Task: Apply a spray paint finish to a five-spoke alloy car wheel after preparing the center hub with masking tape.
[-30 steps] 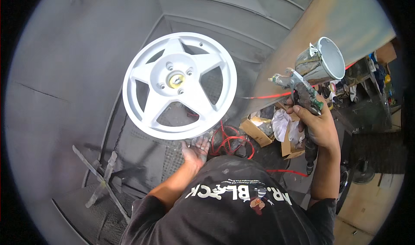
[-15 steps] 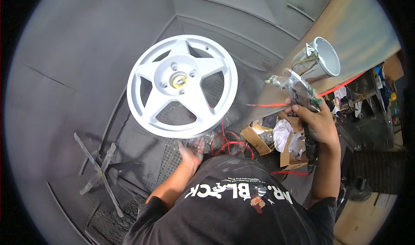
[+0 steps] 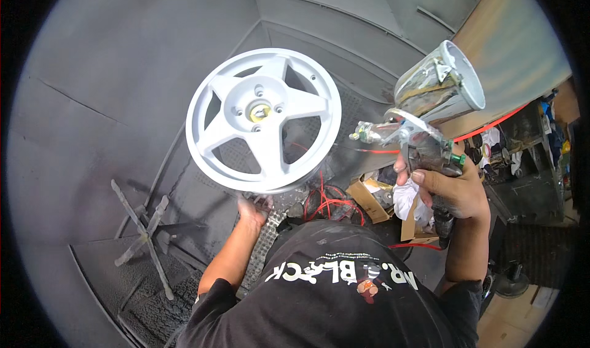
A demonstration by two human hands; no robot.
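Observation:
A white five-spoke wheel rim with a yellow centre cap is held up in front of me, face up and slightly tilted. What carries it from below is hidden. At its near lower edge is my left hand, palm up, fingers loosely apart and partly behind the rim; whether they touch it I cannot tell. My right hand grips a paint spray gun by the handle, right of the wheel. The gun's nozzle faces the wheel, and a paint-smeared metal cup sits on top.
A cross-shaped metal stand is at the lower left. Red air hose lies coiled below the wheel and also runs behind the gun. Open cardboard boxes with crumpled paper and cluttered shelves are on the right. Grey walls surround the wheel.
The wheel has turned a little clockwise. My left hand has shifted left along its lower edge. The spray gun has moved left and looks larger, its cup tilting toward the right.

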